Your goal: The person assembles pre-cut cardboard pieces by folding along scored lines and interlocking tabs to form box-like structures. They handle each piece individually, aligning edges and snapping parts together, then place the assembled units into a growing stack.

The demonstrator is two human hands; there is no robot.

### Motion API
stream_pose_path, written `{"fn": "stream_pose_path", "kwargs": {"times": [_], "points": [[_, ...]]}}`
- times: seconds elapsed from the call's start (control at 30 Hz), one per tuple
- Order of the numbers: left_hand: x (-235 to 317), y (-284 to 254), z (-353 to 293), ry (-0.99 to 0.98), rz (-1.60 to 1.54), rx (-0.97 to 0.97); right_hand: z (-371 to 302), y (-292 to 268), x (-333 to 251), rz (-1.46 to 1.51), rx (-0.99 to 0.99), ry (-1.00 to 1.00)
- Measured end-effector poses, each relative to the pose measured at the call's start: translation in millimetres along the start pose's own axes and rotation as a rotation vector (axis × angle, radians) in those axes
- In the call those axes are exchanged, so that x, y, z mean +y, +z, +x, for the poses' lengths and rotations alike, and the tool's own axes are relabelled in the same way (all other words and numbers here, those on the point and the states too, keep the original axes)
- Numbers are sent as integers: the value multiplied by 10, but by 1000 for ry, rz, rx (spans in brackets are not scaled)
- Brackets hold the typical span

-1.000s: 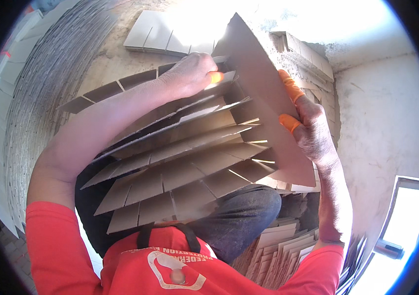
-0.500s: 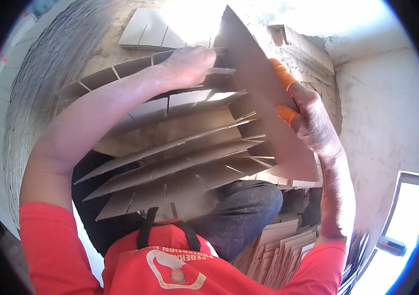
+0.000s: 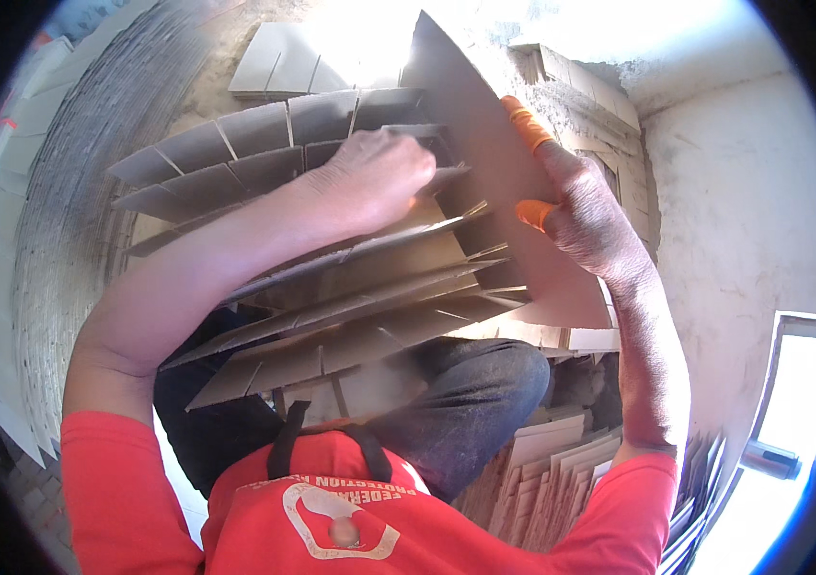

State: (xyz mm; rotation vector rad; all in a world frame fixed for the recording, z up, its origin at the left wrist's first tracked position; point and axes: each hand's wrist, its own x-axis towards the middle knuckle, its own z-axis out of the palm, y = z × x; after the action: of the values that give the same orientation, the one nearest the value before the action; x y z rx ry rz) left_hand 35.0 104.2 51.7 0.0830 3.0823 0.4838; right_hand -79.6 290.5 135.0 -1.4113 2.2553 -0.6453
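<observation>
Several slotted grey-brown cardboard strips (image 3: 317, 120) stand side by side across my lap, spreading apart toward the left. Their right ends meet a wide cardboard sheet (image 3: 470, 125) that is held upright and tilted. My right hand (image 3: 585, 211) grips this sheet from its right side, with orange covers (image 3: 534, 213) on thumb and finger. Over the middle strips, my left hand (image 3: 384, 177) is closed at the right end of one strip, close to the sheet. Its fingertips are mostly hidden beneath the hand.
A tall stack of cardboard (image 3: 91, 125) rises at the left. More slotted pieces (image 3: 278, 62) lie at the far side, with further stacks (image 3: 590, 91) by the wall (image 3: 734, 192). Loose cardboard pieces (image 3: 551, 479) lean at the lower right, beside my knee (image 3: 494, 383).
My left hand has moved nearer, from the farthest strips to the middle ones. The sheet and my right hand have shifted slightly left, and the far strips now show more fully.
</observation>
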Motion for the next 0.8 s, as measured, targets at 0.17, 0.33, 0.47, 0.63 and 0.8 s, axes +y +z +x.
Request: {"fn": "stream_pose_path", "kwargs": {"times": [0.17, 0.33, 0.47, 0.63, 0.8], "points": [[-189, 165, -30, 13, -49, 240, -43, -21, -115, 30, -48, 61], [-62, 148, -10, -5, 102, 226, -13, 27, 52, -47, -19, -93], [38, 265, -169, 447, 119, 598, 17, -60, 141, 55, -59, 0], [-141, 513, -251, 26, -785, 117, -24, -16, 126, 91, -12, -8], [181, 251, -133, 106, -499, 59, -59, 46, 134, 52, 40, -27]]}}
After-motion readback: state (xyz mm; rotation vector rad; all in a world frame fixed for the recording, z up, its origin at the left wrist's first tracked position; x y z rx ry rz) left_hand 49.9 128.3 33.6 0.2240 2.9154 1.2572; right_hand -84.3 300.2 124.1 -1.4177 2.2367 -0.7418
